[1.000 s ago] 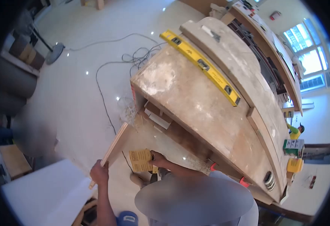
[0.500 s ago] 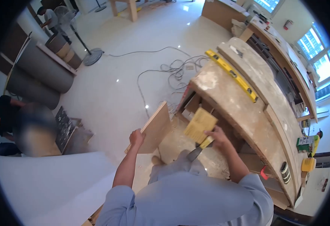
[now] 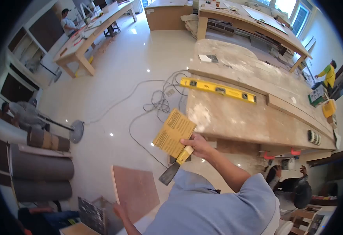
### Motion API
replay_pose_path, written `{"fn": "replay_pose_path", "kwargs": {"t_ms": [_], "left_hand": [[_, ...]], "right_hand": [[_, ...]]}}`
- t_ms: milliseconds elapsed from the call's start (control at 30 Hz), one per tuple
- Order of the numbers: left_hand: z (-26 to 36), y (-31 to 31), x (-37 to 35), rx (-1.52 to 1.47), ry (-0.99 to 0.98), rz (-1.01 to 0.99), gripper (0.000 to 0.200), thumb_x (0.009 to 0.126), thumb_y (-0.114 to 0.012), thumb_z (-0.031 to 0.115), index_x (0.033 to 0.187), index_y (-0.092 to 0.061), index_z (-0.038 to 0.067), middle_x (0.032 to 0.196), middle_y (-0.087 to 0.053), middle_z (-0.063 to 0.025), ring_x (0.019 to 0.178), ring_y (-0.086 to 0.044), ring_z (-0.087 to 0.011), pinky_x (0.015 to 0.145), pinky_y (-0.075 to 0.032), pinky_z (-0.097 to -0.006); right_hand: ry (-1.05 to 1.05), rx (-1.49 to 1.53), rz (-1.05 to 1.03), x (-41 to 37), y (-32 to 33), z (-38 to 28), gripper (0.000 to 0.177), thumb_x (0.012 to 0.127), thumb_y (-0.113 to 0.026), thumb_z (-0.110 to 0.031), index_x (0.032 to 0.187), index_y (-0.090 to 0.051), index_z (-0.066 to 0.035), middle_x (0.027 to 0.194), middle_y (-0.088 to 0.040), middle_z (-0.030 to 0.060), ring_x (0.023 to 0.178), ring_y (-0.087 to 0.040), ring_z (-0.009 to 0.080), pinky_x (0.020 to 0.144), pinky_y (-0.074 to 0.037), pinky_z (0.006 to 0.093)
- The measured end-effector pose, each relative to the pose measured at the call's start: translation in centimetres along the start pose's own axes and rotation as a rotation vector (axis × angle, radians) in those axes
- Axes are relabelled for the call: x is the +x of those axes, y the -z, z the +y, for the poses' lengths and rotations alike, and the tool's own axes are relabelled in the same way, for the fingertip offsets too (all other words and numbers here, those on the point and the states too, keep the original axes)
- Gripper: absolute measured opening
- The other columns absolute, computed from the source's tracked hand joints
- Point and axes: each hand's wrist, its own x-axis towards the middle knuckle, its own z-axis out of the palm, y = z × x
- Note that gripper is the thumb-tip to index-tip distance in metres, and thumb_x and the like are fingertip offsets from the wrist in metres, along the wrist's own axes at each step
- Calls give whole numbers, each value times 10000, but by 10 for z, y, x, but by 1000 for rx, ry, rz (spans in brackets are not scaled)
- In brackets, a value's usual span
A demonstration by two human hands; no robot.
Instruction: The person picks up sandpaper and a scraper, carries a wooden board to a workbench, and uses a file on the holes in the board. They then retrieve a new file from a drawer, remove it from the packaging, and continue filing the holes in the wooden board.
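Note:
My right hand (image 3: 197,145) is closed around the yellow handle of a putty knife (image 3: 169,174), its dark blade pointing down and to the left. The same hand pinches a yellow square sheet with black print (image 3: 174,132), held up in front of the workbench corner. Low in the view, my left hand (image 3: 121,211) grips the edge of a flat brown wooden board (image 3: 137,188), which is tilted beside my body. Its fingers are partly hidden by the board.
A dusty workbench (image 3: 234,117) stands to my right, bearing a yellow spirit level (image 3: 218,90) and a wooden strip. A cable (image 3: 156,102) lies coiled on the floor. Rolls of grey material (image 3: 42,162) and a fan are at left. Other people work nearby, one crouching at right.
My view has swung to the right and up toward the workbench. The sheet and putty knife are raised higher and face me more. The board sits lower, still in my left hand.

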Motion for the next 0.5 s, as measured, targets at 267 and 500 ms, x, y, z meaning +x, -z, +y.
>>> {"fn": "replay_pose_path", "kwargs": {"t_ms": [267, 500], "left_hand": [[-5, 37, 84, 42, 185, -57, 785, 745, -742, 375, 1343, -376, 23, 1210, -533, -275, 1069, -532, -451, 910, -430, -496], [63, 31, 242, 66, 299, 44, 566, 698, -757, 290, 1146, -562, 3, 1047, -626, -239, 954, -608, -417, 808, -486, -473]], "right_hand": [[-5, 87, 23, 188, -60, -29, 437, 840, -673, -27, 1223, -468, 21, 1169, -584, 136, 1056, -603, 242, 921, -513, 361], [180, 108, 226, 319, -53, -64, 395, 822, -694, -43, 1170, -522, 30, 1103, -618, 126, 984, -628, 229, 856, -524, 335]]}}
